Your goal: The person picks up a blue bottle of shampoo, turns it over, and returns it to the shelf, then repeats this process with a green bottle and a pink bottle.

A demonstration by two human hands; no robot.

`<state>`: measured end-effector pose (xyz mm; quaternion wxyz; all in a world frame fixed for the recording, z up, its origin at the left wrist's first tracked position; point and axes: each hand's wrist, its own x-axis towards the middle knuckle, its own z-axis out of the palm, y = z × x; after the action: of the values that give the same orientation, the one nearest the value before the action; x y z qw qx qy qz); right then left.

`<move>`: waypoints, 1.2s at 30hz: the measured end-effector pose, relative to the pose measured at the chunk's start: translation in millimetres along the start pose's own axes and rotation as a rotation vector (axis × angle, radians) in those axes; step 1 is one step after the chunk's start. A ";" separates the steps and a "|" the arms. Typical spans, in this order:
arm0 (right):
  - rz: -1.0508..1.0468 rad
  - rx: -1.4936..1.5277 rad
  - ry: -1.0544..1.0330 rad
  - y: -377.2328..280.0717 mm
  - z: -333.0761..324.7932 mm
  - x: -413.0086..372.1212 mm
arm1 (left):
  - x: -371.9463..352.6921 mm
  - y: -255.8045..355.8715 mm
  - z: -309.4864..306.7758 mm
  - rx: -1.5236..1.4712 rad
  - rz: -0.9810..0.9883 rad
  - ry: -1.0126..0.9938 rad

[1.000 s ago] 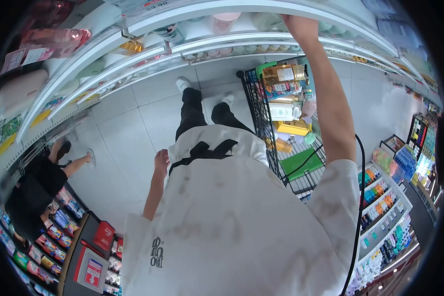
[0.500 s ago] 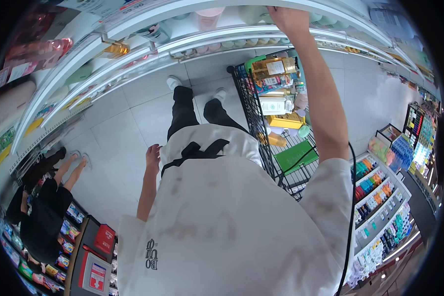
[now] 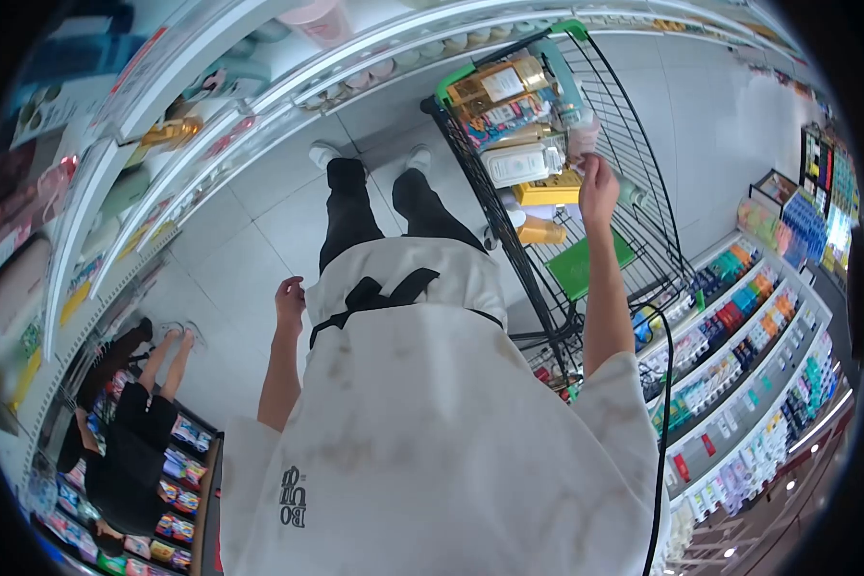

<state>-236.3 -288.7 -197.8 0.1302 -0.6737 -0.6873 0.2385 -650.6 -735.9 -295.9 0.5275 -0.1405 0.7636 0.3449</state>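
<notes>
My right hand [image 3: 599, 192] is over the shopping cart [image 3: 658, 158], its fingers bent together beside a pale pink bottle [image 3: 583, 136]. Just right of this hand shows a pale green container [image 3: 632, 192]; I cannot tell what, if anything, the fingers hold. Around it in the cart lie a white pump bottle [image 3: 516, 167], large amber bottles [image 3: 499, 84], a yellow box [image 3: 550, 188], an orange bottle [image 3: 540, 230] and a flat green panel [image 3: 590, 266]. By my left hip hangs my left hand [image 3: 291, 300], empty, with loosely bent fingers.
Store shelves [image 3: 288, 96] with bottles curve along the front and left. At lower left another person in black [image 3: 134, 451] stands by a rack of packets. Stocked shelves [image 3: 739, 374] rise at the right. A black cable [image 3: 664, 413] runs past my right arm.
My right hand has come back from the shelf in front and down to the cart. The view has shifted, so more of the cart shows. My left hand still hangs at my side.
</notes>
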 end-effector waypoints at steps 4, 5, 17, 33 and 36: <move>0.282 -0.061 -0.368 91.2 15.9 -58.4 | -8.4 46.4 19.3 0.126 0.027 -0.021; 0.323 -0.028 -0.472 147.9 39.9 -77.1 | -4.5 50.8 21.9 0.117 0.071 -0.054; 0.484 0.391 -0.617 161.0 62.9 -155.1 | -22.8 83.5 84.7 0.143 0.201 -0.124; 0.630 0.401 -0.612 164.1 58.9 -113.7 | -38.7 60.8 76.4 0.071 0.181 -0.061; 0.613 0.396 -0.621 166.2 61.1 -113.2 | -39.5 56.9 80.0 0.041 0.203 -0.087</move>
<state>-116.7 -413.5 -317.4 -0.0318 -0.7044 -0.4049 0.5821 -610.9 -646.7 -255.2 0.5254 -0.0366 0.7570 0.3867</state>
